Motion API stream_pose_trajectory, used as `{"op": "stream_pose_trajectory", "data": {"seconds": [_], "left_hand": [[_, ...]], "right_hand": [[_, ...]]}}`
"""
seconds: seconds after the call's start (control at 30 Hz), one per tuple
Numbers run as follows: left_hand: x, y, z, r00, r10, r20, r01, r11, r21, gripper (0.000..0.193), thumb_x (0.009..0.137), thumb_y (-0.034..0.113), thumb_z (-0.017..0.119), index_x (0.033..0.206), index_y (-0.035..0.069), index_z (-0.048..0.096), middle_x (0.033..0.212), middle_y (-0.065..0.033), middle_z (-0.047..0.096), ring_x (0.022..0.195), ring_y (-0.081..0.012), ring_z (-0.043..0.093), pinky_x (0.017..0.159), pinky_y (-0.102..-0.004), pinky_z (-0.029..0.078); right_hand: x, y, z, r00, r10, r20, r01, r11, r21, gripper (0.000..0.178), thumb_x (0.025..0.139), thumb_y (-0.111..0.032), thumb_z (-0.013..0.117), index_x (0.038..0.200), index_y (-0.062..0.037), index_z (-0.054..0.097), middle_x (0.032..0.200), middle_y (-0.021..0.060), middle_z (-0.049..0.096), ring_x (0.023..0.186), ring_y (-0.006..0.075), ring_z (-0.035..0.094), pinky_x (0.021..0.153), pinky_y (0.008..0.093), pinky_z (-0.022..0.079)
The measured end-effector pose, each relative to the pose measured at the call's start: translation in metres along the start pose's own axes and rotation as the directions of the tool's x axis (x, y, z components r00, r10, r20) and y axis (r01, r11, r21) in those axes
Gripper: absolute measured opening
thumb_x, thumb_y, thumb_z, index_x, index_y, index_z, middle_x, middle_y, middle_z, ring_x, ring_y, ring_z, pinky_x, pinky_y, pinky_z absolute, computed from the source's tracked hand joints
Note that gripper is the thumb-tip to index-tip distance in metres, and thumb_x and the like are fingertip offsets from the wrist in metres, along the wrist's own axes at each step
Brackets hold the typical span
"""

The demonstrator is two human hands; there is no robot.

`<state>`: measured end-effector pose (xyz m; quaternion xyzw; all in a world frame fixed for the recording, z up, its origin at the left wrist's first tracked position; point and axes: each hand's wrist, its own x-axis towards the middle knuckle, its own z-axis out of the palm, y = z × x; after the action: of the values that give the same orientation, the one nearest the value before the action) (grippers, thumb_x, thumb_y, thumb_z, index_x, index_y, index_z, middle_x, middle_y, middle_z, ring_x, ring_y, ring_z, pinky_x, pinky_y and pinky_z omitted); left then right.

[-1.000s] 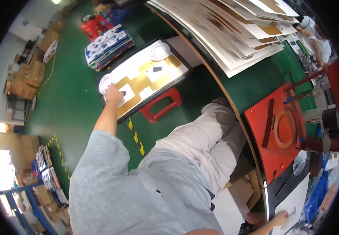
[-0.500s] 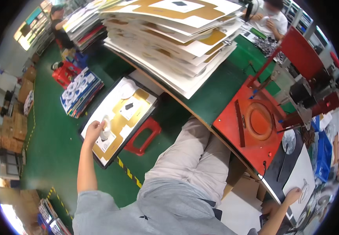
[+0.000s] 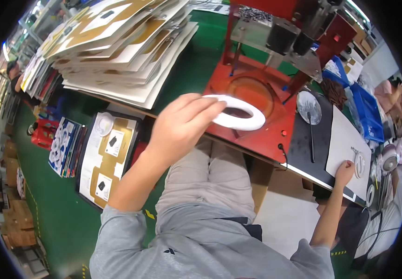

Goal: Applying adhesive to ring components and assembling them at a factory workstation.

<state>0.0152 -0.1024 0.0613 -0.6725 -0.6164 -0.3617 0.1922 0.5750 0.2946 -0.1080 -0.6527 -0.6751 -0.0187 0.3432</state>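
Observation:
A white ring [image 3: 249,123] hangs tilted in the air, gripped at its left rim by my left hand [image 3: 182,125], which is closed on it. Behind and below it, the red press [image 3: 275,135] has a round recess [image 3: 252,95] in its base, partly covered by the ring. Off to the right, my right hand [image 3: 345,174] sits with curled fingers at the edge of a white sheet [image 3: 342,142]. Beside those fingers lies a smaller white ring part [image 3: 359,165]; whatever they pinch, if anything, is hidden.
A tall stack of printed white-and-gold sheets [image 3: 131,69] covers the table's left. Lower left, a black tray [image 3: 91,197] bears a printed sheet and another white ring [image 3: 104,124]. A round dish [image 3: 309,108] with a black-handled stick and blue bins [image 3: 368,111] stand right. People work farther off.
My left hand has come from the tray to the front of the press, lifting a white ring off the sheet. The view has turned right. My right hand stays by the smaller ring part.

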Motion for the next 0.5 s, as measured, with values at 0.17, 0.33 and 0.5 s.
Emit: {"op": "stream_pose_trajectory", "data": {"seconds": [0.17,0.33,0.5], "left_hand": [[0.011,-0.009,0.046,0.944,-0.026,0.33,0.011,0.999,0.046,0.047,0.09,0.002,0.059,0.137,0.004,0.061,0.143,-0.0225,0.059,0.137,-0.0385,0.053,0.116,-0.0495,0.041],[0.012,-0.005,0.071,0.928,-0.124,0.351,0.142,0.99,-0.025,0.06,0.099,0.036,0.06,0.153,0.01,0.049,0.158,-0.0313,0.039,0.149,-0.0515,0.031,0.123,-0.0608,0.024],[-0.001,0.003,0.073,0.949,-0.129,0.289,0.156,0.985,-0.072,0.055,0.099,0.029,0.064,0.145,0.001,0.053,0.158,-0.0282,0.037,0.15,-0.0481,0.03,0.122,-0.0591,0.026]], "right_hand": [[-0.008,-0.01,0.0,1.0,0.015,-0.021,-0.015,1.0,0.011,0.031,0.097,-0.023,0.06,0.111,0.0035,0.065,0.097,0.018,0.069,0.089,0.0316,0.066,0.084,0.0392,0.052],[0.0,0.02,0.007,0.996,-0.091,0.004,0.091,0.996,0.022,0.033,0.098,-0.023,0.06,0.113,0.0054,0.065,0.106,0.0248,0.07,0.1,0.0383,0.067,0.092,0.0442,0.052],[0.011,0.058,0.013,0.998,-0.014,0.065,0.016,1.0,-0.025,0.034,0.102,-0.022,0.056,0.122,0.0057,0.062,0.116,0.023,0.066,0.107,0.0356,0.065,0.097,0.0398,0.051]]}}
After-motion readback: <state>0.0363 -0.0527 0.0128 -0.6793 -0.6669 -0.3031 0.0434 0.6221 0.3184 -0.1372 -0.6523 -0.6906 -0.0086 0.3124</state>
